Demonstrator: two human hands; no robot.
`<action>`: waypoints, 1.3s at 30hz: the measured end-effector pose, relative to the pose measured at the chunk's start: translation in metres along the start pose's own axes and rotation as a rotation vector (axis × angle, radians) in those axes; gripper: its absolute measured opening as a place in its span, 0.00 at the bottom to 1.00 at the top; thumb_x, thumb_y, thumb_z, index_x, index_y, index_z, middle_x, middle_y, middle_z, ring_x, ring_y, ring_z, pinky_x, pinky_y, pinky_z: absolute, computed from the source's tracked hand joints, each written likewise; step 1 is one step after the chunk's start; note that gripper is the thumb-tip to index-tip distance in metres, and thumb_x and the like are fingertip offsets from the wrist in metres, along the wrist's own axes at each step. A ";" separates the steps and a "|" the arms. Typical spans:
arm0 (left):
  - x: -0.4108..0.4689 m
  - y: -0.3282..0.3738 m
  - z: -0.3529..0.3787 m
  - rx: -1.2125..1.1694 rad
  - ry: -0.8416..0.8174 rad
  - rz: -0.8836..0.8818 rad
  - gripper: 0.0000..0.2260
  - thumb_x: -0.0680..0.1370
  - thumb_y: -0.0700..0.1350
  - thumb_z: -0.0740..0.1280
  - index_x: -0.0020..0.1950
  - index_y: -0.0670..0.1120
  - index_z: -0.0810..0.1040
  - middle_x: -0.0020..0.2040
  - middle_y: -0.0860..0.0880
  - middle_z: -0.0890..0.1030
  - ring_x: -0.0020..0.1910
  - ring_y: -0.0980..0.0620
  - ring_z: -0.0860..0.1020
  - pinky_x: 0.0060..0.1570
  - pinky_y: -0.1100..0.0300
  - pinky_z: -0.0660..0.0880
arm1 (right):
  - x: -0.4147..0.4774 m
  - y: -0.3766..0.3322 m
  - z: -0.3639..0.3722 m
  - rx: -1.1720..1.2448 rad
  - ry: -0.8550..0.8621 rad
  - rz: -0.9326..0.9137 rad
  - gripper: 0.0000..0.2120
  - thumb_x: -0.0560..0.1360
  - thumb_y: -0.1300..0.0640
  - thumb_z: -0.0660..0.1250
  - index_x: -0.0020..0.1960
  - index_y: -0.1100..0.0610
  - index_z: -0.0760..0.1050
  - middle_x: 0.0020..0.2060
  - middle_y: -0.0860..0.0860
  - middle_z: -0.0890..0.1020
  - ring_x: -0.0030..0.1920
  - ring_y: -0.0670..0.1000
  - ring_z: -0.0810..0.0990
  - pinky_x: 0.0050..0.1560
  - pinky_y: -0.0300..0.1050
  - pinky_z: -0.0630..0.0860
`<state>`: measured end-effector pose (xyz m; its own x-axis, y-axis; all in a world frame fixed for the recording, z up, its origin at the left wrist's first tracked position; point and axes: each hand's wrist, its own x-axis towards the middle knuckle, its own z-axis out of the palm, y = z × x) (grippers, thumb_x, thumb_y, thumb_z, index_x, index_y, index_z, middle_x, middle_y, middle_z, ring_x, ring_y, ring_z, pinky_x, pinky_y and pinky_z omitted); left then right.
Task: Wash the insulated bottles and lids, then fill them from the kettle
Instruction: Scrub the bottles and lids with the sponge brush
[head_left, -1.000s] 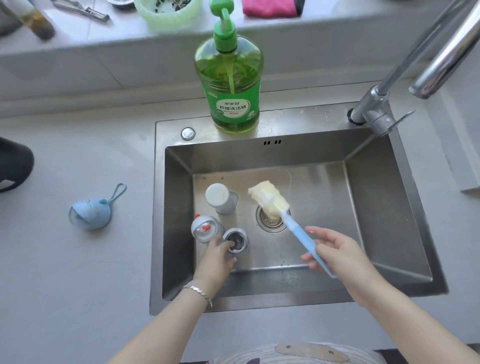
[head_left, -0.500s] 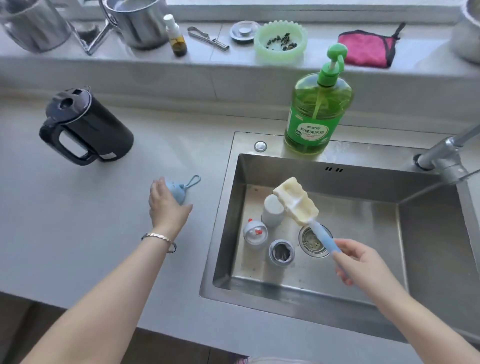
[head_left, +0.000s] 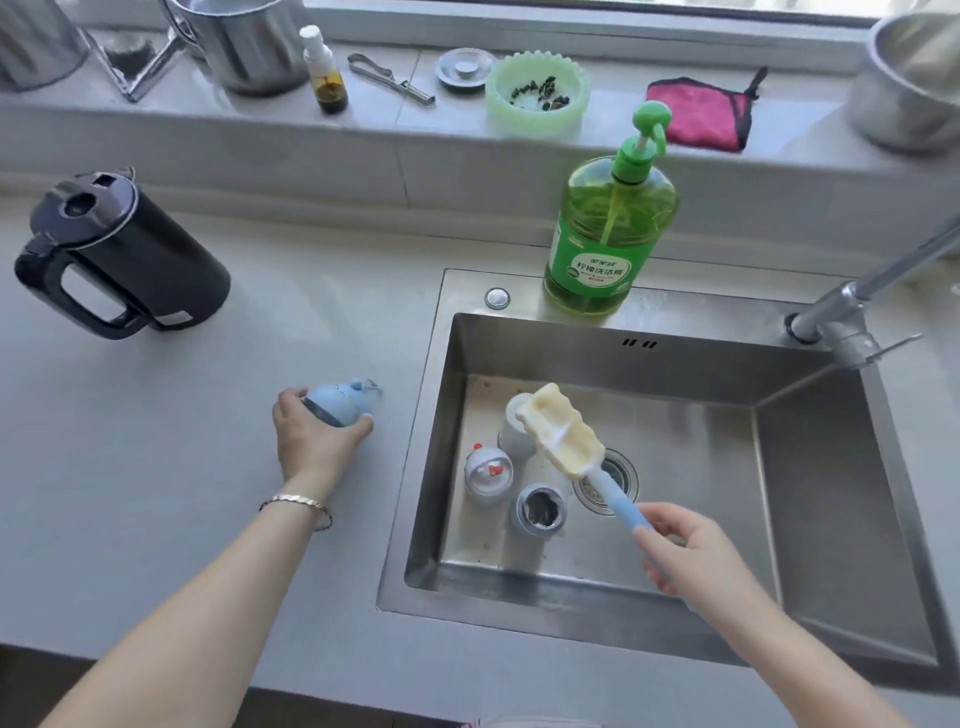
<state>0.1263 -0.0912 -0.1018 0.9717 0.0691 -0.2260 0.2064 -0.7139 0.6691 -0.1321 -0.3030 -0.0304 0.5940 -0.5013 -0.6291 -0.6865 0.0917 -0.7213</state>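
Blue lid (head_left: 337, 402) within left hand's (head_left: 311, 436) fingers (head_left: 363, 422)

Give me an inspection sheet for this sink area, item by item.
Surface: grey countertop with steel sink.
Job's things: open bottle, grey lid and white container in the sink; black kettle on countertop.
Clutter: soap bottle on sink rim; pink cloth, green dish, dropper bottle on ledge.
Hands: left hand grips blue lid; right hand holds sponge brush over sink.
Cables: nothing seen.
Surroundings: faucet at right; metal pots on ledge.
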 end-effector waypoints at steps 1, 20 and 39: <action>-0.015 0.006 -0.001 -0.045 -0.040 0.008 0.30 0.66 0.44 0.76 0.64 0.42 0.67 0.62 0.45 0.68 0.57 0.46 0.73 0.53 0.59 0.69 | -0.001 0.001 -0.003 0.002 0.003 -0.002 0.12 0.76 0.67 0.60 0.44 0.53 0.77 0.30 0.49 0.69 0.23 0.45 0.66 0.26 0.36 0.65; -0.218 0.113 0.037 -0.990 -1.061 -0.334 0.21 0.62 0.50 0.70 0.54 0.48 0.76 0.48 0.45 0.79 0.42 0.46 0.80 0.39 0.50 0.78 | -0.066 0.045 -0.100 0.084 0.203 -0.128 0.08 0.75 0.64 0.61 0.45 0.52 0.74 0.33 0.48 0.82 0.25 0.42 0.69 0.33 0.40 0.69; -0.239 0.122 0.037 -0.392 -0.657 0.269 0.23 0.60 0.34 0.79 0.47 0.52 0.75 0.41 0.53 0.80 0.38 0.57 0.81 0.38 0.62 0.79 | -0.094 0.043 -0.072 -0.132 0.202 -0.341 0.17 0.77 0.61 0.61 0.64 0.49 0.73 0.26 0.46 0.75 0.26 0.43 0.67 0.30 0.35 0.62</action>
<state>-0.0852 -0.2206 0.0076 0.7529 -0.5804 -0.3103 0.1195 -0.3430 0.9317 -0.2477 -0.3141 0.0192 0.7116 -0.6435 -0.2820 -0.5205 -0.2133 -0.8268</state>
